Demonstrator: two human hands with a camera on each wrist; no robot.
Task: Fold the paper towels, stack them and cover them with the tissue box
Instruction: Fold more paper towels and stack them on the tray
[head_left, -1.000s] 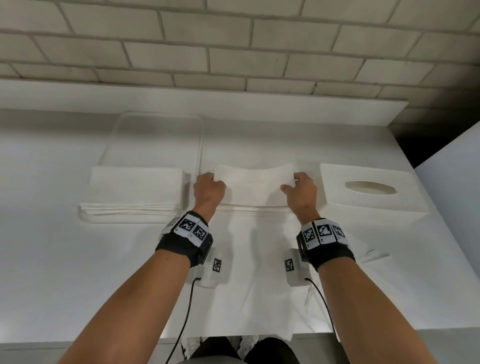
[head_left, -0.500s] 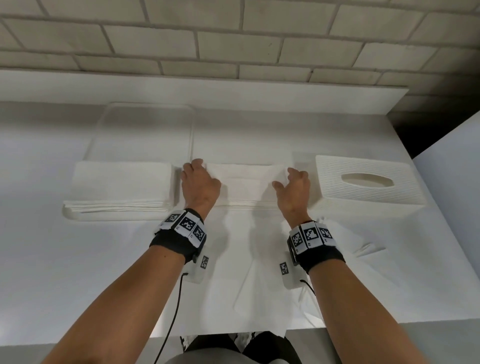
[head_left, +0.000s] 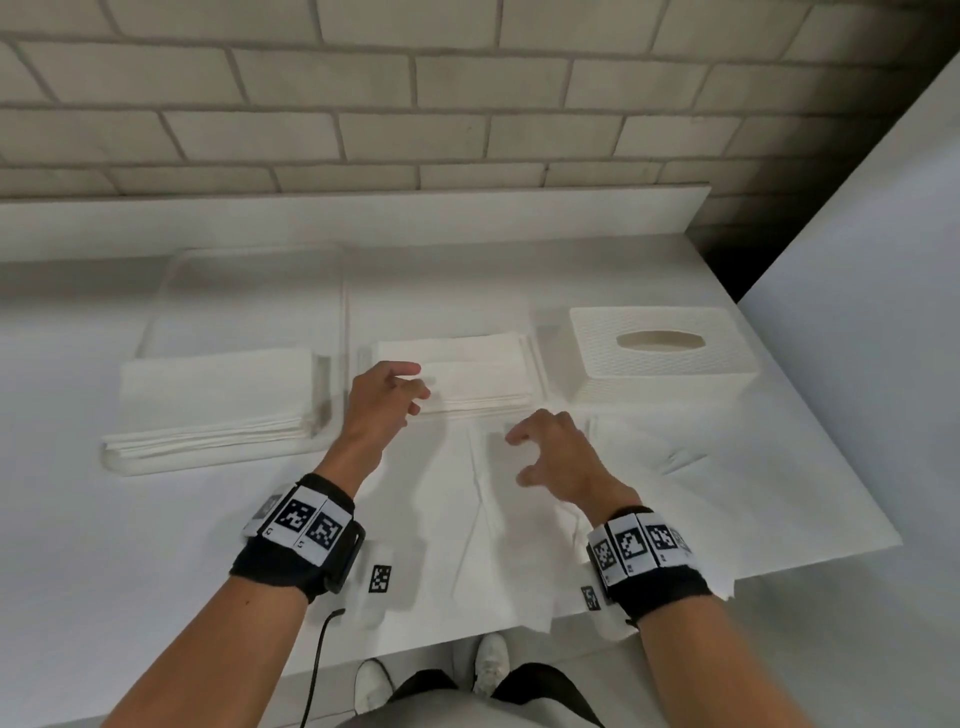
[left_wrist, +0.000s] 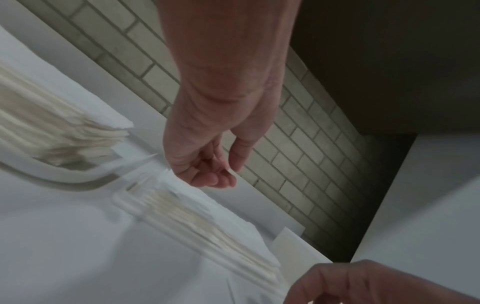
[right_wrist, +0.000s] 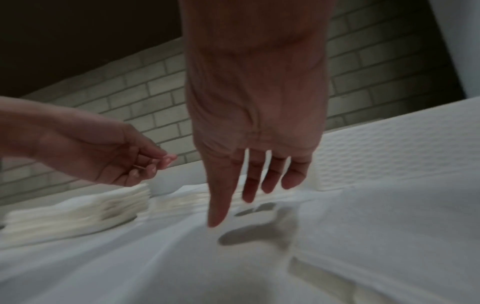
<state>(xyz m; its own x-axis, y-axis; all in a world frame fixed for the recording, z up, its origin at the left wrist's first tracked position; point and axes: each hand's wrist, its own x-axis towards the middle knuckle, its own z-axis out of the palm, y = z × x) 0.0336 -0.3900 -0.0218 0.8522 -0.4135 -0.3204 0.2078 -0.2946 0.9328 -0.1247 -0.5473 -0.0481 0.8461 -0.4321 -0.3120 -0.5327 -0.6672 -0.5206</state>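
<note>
Head: folded stack (head_left: 457, 371) centre-far; box (head_left: 662, 356) just right of it; flat towel (head_left: 498, 519) near. Left hand (head_left: 382, 408) and right hand (head_left: 558, 460) both empty.
Left wrist: fingers (left_wrist: 207, 178) loosely curled, pinching nothing.
Right wrist: fingers (right_wrist: 221, 197) spread over the towel; likely light, limp, so pinch near corners.

A pale brick wall (head_left: 415, 104) rises behind a white table (head_left: 78, 571); beyond the table's near edge, white shoes (head_left: 491, 662) stand on the floor; a grey panel (head_left: 883, 312) flanks its right side.
</note>
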